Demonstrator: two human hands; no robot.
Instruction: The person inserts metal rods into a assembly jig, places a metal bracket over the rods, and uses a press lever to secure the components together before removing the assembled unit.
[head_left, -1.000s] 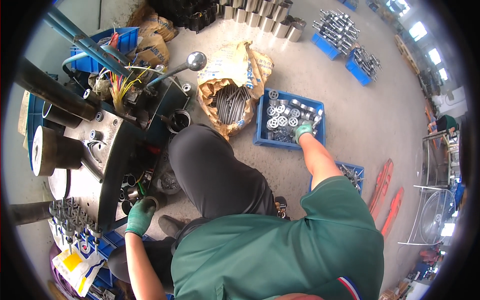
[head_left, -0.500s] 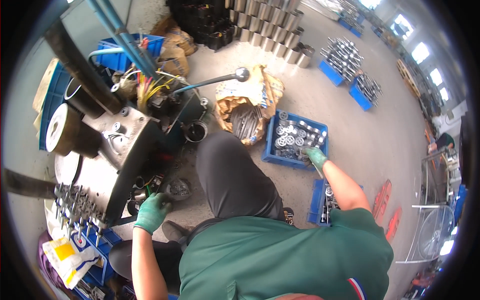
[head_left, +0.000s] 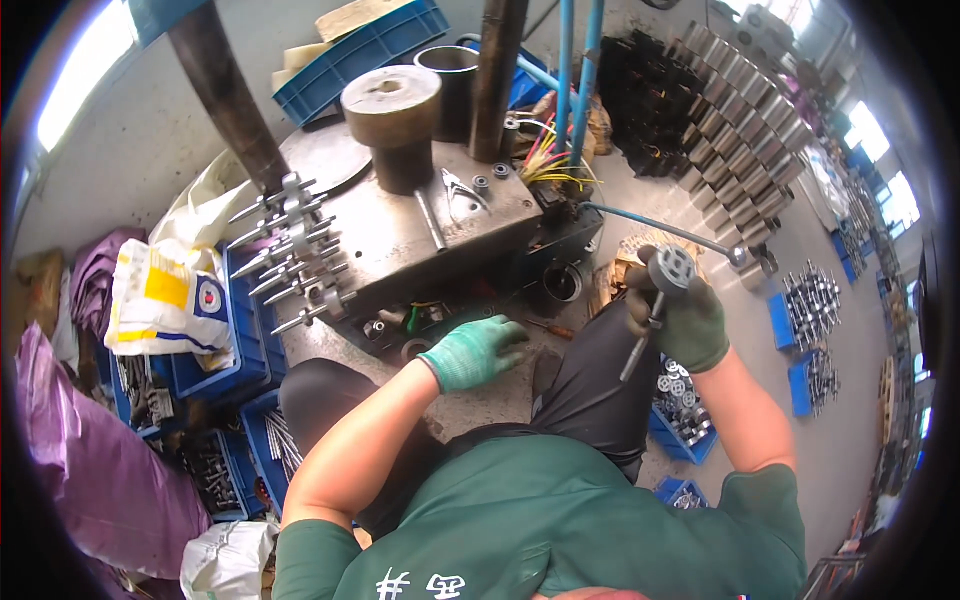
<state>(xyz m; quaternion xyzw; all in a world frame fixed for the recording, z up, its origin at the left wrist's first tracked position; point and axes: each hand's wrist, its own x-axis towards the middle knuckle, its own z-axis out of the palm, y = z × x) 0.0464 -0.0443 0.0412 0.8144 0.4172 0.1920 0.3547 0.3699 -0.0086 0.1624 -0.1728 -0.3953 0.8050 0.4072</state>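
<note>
One metal part (head_left: 668, 272) with a long stem sits gripped in the right hand (head_left: 680, 320), fingers closed around it, held up clear of the machine (head_left: 440, 230); the left hand (head_left: 478, 350) rests on the machine's lower ledge, fingers loosely curled and empty, seemingly for balance.

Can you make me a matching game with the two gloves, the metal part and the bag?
Things:
1. left hand
2. right hand
3. metal part with a round head and a rod
4. white and yellow bag

Places:
A. held up in the dark green glove
B. lying on the blue crates at the left
C. wearing a bright green glove, by the machine's base
D. wearing a dark green glove, raised over the knee

Pairs: 1-C, 2-D, 3-A, 4-B
</note>
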